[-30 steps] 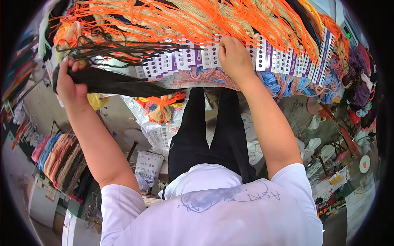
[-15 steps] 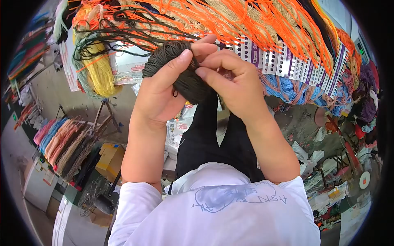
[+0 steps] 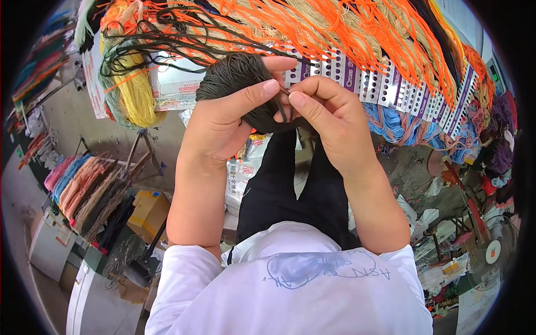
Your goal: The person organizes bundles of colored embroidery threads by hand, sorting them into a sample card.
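Note:
A thick bundle of dark olive thread is wound up and held in my left hand, the thumb across its front and the fingers behind it. My right hand pinches a dark strand at the bundle's right side, thumb against forefinger, close to my left thumb tip. Loose dark strands trail over the table to the upper left. Beyond my hands lie orange and beige skeins and a row of white and purple cards with punched holes.
Yellow skein hangs off the table edge at left, blue and pink skeins at right. A rack of coloured skeins and a cardboard box stand lower left. A fan stands lower right.
My right hand has shifted slightly right, away from the bundle, pulling a strand out a little. The bundle shows more of its wound side, and my left thumb has moved slightly right and down.

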Demonstrator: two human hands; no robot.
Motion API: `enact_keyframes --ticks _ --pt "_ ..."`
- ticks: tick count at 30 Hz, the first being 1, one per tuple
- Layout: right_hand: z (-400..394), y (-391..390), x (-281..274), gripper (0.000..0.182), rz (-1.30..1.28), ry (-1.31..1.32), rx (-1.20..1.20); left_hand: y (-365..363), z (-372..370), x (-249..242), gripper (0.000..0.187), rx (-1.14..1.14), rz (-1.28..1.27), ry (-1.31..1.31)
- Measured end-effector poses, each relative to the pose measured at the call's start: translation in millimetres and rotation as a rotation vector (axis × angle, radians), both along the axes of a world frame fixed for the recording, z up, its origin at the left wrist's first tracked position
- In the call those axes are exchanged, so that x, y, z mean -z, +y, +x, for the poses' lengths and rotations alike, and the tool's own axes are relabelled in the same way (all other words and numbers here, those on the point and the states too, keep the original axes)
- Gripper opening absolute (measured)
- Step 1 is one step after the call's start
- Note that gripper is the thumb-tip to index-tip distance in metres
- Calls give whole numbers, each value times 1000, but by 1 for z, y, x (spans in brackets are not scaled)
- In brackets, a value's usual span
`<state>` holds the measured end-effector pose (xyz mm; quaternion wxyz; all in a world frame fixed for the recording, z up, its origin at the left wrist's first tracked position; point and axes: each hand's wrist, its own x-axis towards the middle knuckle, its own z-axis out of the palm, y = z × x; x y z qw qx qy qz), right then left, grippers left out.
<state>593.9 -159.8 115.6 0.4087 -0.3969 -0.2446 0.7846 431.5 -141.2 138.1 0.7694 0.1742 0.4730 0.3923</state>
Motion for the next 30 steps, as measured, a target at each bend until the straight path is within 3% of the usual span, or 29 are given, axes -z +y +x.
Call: enact_keyframes --ticks 13,25,30 --pt "10 1 -2 8 -47 -122 -100 1 6 1 37 0 6 75" --pt "11 -2 1 8 -47 10 94 6 -5 15 38 76 102 -83" --pt "17 -1 -2 11 19 -21 19 11 -6 19 50 157 228 -206"
